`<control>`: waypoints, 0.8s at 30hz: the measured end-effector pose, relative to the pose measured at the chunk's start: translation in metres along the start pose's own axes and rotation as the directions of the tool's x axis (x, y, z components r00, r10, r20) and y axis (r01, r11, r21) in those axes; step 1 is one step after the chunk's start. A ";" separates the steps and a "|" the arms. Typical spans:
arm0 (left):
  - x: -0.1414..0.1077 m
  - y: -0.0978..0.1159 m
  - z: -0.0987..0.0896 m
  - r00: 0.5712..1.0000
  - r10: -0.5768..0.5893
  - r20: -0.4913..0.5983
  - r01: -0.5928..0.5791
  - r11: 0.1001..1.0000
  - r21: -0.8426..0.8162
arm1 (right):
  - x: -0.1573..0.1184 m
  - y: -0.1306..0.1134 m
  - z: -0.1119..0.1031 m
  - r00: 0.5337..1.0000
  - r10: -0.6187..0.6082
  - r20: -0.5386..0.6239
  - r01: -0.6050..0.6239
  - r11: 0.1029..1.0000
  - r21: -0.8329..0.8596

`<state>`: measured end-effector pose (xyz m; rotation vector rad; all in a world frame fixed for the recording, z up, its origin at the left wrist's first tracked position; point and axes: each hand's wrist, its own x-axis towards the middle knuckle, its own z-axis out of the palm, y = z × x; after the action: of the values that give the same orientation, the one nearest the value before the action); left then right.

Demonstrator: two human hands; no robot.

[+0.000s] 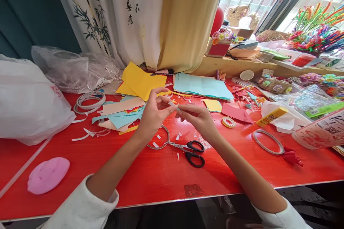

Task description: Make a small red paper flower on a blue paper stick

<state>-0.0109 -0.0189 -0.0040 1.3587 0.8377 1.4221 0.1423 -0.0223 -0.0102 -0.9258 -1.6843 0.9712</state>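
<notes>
My left hand [157, 109] and my right hand [197, 116] meet above the middle of the red table. Between their fingertips is a small pale blue strip of paper [172, 105], pinched from both sides; most of it is hidden by the fingers. Below them, scissors [189, 149] with black handles lie partly open on the table. The tips of their blades reach a thin ring [168, 136], perhaps a tape roll. White paper scraps [156, 145] are scattered around that ring.
Coloured paper sheets [123, 112] lie left of my hands, with yellow sheets [143, 80] and light blue sheets [201, 86] behind. Tape rolls [90, 102] and a white plastic bag [27, 96] stand left. A pink lump [48, 175] lies front left, a glue stick [271, 116] right.
</notes>
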 end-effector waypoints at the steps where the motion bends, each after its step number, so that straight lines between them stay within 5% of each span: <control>1: 0.000 0.001 0.000 1.000 -0.011 -0.010 0.011 1.000 0.009 | 0.000 0.000 0.000 1.000 -0.001 -0.003 0.001 1.000 -0.005; 12: 0.001 -0.006 -0.003 0.997 -0.019 -0.074 0.023 0.998 0.053 | -0.001 -0.006 -0.002 0.997 0.012 0.076 -0.007 0.997 -0.072; 17: 0.002 -0.003 -0.005 0.991 0.067 -0.119 -0.045 0.983 0.176 | -0.002 -0.004 -0.001 0.998 0.033 0.049 -0.031 0.999 -0.043; 20: -0.001 0.001 -0.004 0.963 0.263 -0.062 -0.211 0.874 0.439 | -0.002 -0.003 -0.002 0.999 0.042 0.004 -0.042 0.999 -0.025; 24: -0.003 -0.001 -0.007 0.867 0.482 0.126 -0.430 0.596 0.679 | -0.001 -0.005 -0.004 0.999 0.016 -0.033 -0.017 1.000 -0.015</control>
<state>-0.0181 -0.0201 -0.0070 2.2444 1.2008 1.6205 0.1459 -0.0245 -0.0056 -0.9624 -1.6610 0.9500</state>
